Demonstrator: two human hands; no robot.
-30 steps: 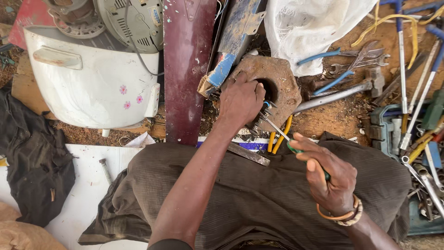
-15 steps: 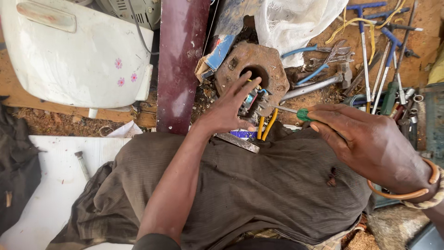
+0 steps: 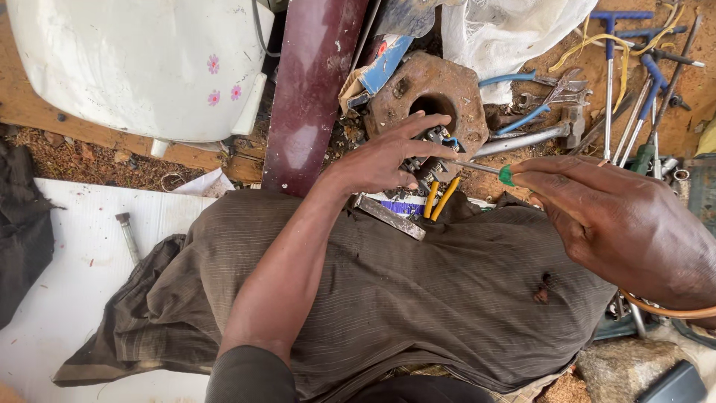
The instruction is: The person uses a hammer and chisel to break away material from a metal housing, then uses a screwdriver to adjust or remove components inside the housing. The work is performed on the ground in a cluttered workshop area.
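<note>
On bare orange dirt (image 3: pixel 675 89) strewn with tools, left hand (image 3: pixel 384 160) spread over a small dark part (image 3: pixel 426 160) against a rusty block (image 3: pixel 425 89), right hand (image 3: pixel 619 216) gripping a green-handled screwdriver (image 3: pixel 485 169) tipped at that part, brown cloth (image 3: pixel 418 291) beneath, white casing (image 3: pixel 142 67) upper left, wrenches (image 3: pixel 619 75) at right.

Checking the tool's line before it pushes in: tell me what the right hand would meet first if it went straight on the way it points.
The right hand points its screwdriver leftward. It would first meet the small dark part under the left hand's fingers, in front of the rusty housing. Depth is hard to judge, so probably.
</note>
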